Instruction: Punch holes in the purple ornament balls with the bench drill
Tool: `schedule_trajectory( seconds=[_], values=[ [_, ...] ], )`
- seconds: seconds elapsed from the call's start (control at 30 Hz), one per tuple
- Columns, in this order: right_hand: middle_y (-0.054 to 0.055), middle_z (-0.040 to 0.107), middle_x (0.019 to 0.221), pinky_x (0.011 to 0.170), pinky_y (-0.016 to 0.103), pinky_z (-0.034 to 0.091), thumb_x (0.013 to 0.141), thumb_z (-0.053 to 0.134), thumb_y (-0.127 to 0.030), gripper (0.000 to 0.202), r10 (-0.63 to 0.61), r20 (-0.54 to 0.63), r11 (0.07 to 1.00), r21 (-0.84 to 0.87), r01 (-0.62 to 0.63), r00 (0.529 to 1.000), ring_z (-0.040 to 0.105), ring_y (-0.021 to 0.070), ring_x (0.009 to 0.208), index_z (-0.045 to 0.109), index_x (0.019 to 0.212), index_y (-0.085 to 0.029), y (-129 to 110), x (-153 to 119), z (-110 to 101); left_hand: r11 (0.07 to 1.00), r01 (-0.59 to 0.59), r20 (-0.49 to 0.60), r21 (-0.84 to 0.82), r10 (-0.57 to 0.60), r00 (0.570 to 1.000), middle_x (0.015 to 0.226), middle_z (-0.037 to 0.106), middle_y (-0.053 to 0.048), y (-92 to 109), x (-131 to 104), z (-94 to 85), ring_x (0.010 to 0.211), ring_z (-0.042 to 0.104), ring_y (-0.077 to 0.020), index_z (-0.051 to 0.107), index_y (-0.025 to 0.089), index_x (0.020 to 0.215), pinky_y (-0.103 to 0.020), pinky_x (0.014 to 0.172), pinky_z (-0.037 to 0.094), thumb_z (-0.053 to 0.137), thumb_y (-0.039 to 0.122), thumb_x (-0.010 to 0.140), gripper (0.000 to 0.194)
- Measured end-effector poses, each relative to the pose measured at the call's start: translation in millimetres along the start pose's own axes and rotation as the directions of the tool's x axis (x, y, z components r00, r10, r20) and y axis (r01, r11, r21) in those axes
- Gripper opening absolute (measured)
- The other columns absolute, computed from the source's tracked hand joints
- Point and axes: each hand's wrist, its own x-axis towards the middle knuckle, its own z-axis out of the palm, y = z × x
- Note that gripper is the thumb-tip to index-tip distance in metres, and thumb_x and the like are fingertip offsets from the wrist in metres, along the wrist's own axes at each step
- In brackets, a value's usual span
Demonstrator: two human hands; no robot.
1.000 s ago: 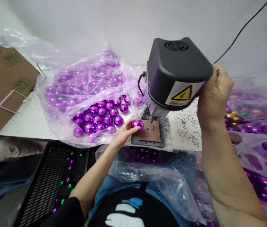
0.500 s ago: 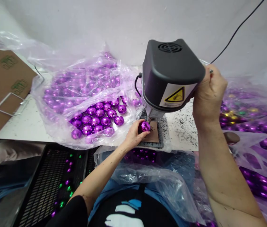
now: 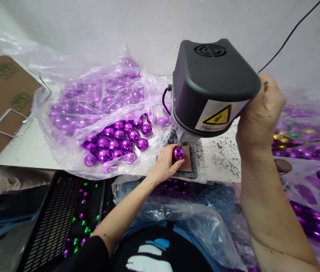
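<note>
Between thumb and fingers, my left hand [image 3: 166,163] grips a shiny purple faceted ball [image 3: 179,152] on a small brown board [image 3: 187,160], which lies on the dark base of a bench drill press [image 3: 215,85]. The drill's tip comes down at the ball's top; whether it is inside the ball I cannot tell. My right hand [image 3: 260,113] is closed at the right side of the black machine head, around what looks like its feed lever, mostly hidden by the fingers. Left of the machine, several more purple balls [image 3: 114,145] lie in the mouth of a clear plastic bag [image 3: 71,151].
Dark shavings litter the white table [image 3: 222,162]. A cardboard box [image 3: 5,90] stands at the left, above a black crate [image 3: 46,219] with green and purple beads. Plastic [image 3: 177,206] covers my lap. More bagged purple balls [image 3: 313,223] are at the right. Someone's sleeve or trouser leg [image 3: 15,183] shows lower left.
My left hand and the ball have moved slightly right on the board, under the drill. My right hand stays at the machine's side; the whole view has shifted a little.
</note>
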Motion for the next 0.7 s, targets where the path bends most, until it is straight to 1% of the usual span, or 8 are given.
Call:
schedule_trajectory(
  seconds=[0.1, 0.17, 0.27, 0.37, 0.47, 0.53, 0.63, 0.7],
  values=[
    [-0.004, 0.035, 0.062, 0.044, 0.012, 0.023, 0.078, 0.048, -0.079, 0.066, 0.012, 0.005, 1.000, 0.007, -0.012, 1.000, 0.035, -0.0013, 0.051, 0.042, 0.072, -0.014, -0.3, -0.6, 0.5, 0.998, 0.045, -0.063, 0.049, -0.042, 0.997, 0.122, 0.063, -0.012, 3.6, 0.6, 7.5, 0.116, 0.054, -0.0320, 0.057, 0.021, 0.124, -0.046, 0.106, 0.034, 0.075, 0.040, 0.082, 0.050],
    [-0.004, 0.035, 0.062, 0.044, 0.013, 0.023, 0.078, 0.048, -0.079, 0.066, -0.001, 0.000, 1.000, -0.001, 0.001, 1.000, 0.035, -0.0013, 0.051, 0.042, 0.071, -0.014, 0.3, -0.3, -0.2, 0.993, 0.057, -0.085, 0.103, -0.048, 0.995, 0.120, 0.062, -0.012, 4.0, 0.6, 11.8, 0.114, 0.054, -0.0317, 0.056, 0.021, 0.123, -0.045, 0.104, 0.034, 0.074, 0.041, 0.083, 0.048],
    [-0.004, 0.037, 0.062, 0.046, 0.014, 0.023, 0.081, 0.050, -0.075, 0.063, -0.023, 0.003, 1.000, -0.016, 0.023, 1.000, 0.036, -0.0011, 0.052, 0.042, 0.071, -0.014, -0.1, -0.1, -2.4, 0.983, 0.052, -0.088, 0.174, -0.037, 0.995, 0.118, 0.062, -0.011, 2.0, 0.4, 15.1, 0.113, 0.053, -0.0315, 0.056, 0.021, 0.122, -0.044, 0.101, 0.034, 0.071, 0.038, 0.086, 0.042],
    [-0.004, 0.037, 0.060, 0.047, 0.015, 0.024, 0.085, 0.046, -0.072, 0.059, -0.051, 0.003, 0.997, -0.066, 0.051, 0.999, 0.038, -0.0002, 0.051, 0.043, 0.071, -0.014, -5.1, -5.4, -5.1, 0.972, 0.048, -0.086, 0.230, -0.029, 0.996, 0.116, 0.062, -0.011, -0.3, 0.5, 16.0, 0.112, 0.053, -0.0314, 0.055, 0.022, 0.119, -0.044, 0.099, 0.034, 0.070, 0.036, 0.086, 0.039],
    [-0.004, 0.039, 0.059, 0.051, 0.019, 0.029, 0.092, 0.046, -0.061, 0.048, -0.096, -0.058, 0.976, -0.199, 0.082, 0.994, 0.041, 0.0018, 0.052, 0.048, 0.075, -0.016, -11.8, -22.3, -9.7, 0.958, 0.037, -0.079, 0.285, -0.015, 0.997, 0.113, 0.062, -0.011, -1.0, 0.9, 16.4, 0.110, 0.053, -0.0309, 0.055, 0.021, 0.117, -0.044, 0.097, 0.034, 0.069, 0.035, 0.087, 0.035],
    [-0.003, 0.045, 0.065, 0.053, 0.023, 0.033, 0.094, 0.047, -0.053, 0.038, -0.120, -0.097, 0.951, -0.297, 0.087, 0.988, 0.047, 0.0036, 0.056, 0.052, 0.079, -0.019, -12.7, -39.3, -14.9, 0.950, 0.028, -0.076, 0.310, -0.005, 0.997, 0.111, 0.062, -0.011, -0.6, 0.9, 16.7, 0.108, 0.054, -0.0299, 0.054, 0.020, 0.115, -0.043, 0.096, 0.035, 0.068, 0.034, 0.088, 0.033],
    [-0.002, 0.052, 0.076, 0.054, 0.026, 0.041, 0.092, 0.053, -0.046, 0.026, -0.132, -0.102, 0.928, -0.363, 0.086, 0.986, 0.055, 0.0063, 0.061, 0.059, 0.085, -0.022, -5.2, -66.3, -24.8, 0.938, 0.018, -0.073, 0.346, 0.007, 0.997, 0.109, 0.062, -0.010, 0.2, 0.7, 17.1, 0.107, 0.055, -0.0283, 0.053, 0.020, 0.114, -0.041, 0.094, 0.037, 0.067, 0.033, 0.089, 0.032],
    [-0.003, 0.053, 0.072, 0.053, 0.025, 0.043, 0.088, 0.058, -0.041, 0.021, -0.165, -0.104, 0.925, -0.361, 0.117, 0.981, 0.057, 0.0073, 0.060, 0.061, 0.087, -0.020, 3.5, -80.8, -30.1, 0.927, 0.012, -0.072, 0.374, 0.016, 0.997, 0.108, 0.062, -0.009, 0.6, 0.5, 17.2, 0.106, 0.056, -0.0271, 0.053, 0.020, 0.115, -0.040, 0.094, 0.037, 0.068, 0.031, 0.088, 0.032]
  ],
)
